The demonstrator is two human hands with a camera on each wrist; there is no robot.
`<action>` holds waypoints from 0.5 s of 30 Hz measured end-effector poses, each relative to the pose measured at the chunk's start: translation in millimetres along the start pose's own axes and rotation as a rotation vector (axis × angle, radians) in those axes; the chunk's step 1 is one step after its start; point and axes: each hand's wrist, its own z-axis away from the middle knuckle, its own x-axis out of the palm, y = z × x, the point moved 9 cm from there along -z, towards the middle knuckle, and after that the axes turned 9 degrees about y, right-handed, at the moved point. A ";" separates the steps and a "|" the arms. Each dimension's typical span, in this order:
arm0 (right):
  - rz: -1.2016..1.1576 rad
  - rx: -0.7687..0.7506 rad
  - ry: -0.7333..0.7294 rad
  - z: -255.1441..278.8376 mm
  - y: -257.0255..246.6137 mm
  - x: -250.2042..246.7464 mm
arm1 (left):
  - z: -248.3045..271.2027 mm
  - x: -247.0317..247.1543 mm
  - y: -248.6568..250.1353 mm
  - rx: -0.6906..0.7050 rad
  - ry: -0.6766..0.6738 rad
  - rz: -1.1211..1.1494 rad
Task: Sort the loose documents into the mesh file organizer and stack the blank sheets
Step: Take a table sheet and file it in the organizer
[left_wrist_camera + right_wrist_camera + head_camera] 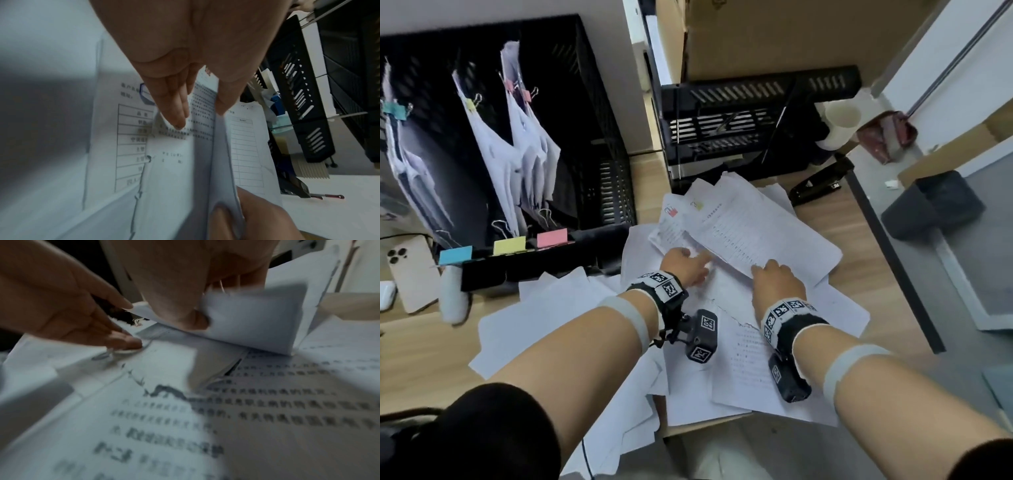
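Note:
Loose printed and blank sheets [750, 359] lie in a heap on the wooden desk [859, 240]. My right hand [774, 274] pinches the near edge of a printed document bundle [756, 233] and holds it lifted off the heap; its thumb [195, 321] presses the paper. My left hand [698, 263] lies beside it with straight fingers [176, 116] on a printed sheet underneath, the thumb touching the bundle's edge. The black mesh file organizer [585, 137] stands at the back left with several clipped documents in its slots. Blank sheets [544, 308] lie in front of it.
A black tray stack [739, 130] stands behind the heap, with a stapler [818, 188] and a white cup [839, 123] to its right. A phone [410, 270] lies at the far left. The desk ends on the right; a black bin [935, 205] sits on the floor.

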 end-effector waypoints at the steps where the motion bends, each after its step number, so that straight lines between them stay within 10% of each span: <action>1: -0.061 -0.011 0.016 0.4 1.0 -2.0 | -0.3 5.2 -0.4 -0.009 -0.033 0.076; 6: -0.260 -0.232 -0.009 23.1 -26.8 0.9 | 15.9 29.6 15.8 0.000 -0.266 0.243; 9: -0.384 -0.274 -0.066 30.1 -39.6 0.0 | 10.0 13.2 19.2 0.091 -0.165 0.151; 15: -0.793 0.084 0.217 4.7 -4.7 -49.7 | -1.8 -45.9 10.8 0.084 -0.090 0.005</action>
